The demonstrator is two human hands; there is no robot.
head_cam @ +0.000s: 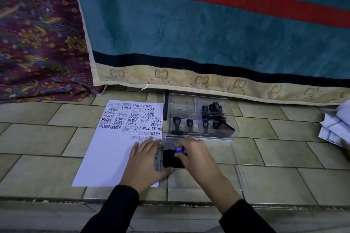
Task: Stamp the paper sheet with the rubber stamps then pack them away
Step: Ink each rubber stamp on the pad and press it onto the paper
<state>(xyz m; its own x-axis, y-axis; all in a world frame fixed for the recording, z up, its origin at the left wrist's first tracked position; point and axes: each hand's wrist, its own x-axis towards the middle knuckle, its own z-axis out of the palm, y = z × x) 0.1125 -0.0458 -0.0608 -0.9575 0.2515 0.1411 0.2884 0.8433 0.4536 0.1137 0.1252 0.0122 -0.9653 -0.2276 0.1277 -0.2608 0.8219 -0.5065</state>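
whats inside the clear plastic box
Upright rubber stamps with dark handles stand in compartments of the clear box, plus one tilted stamp at front right. The upright ones' faces point down, so their wording is hidden.

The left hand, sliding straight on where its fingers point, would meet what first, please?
The left hand would cross only stamped prints on the paper sheet, then probably reach the clear stamp box; depth is unclear.
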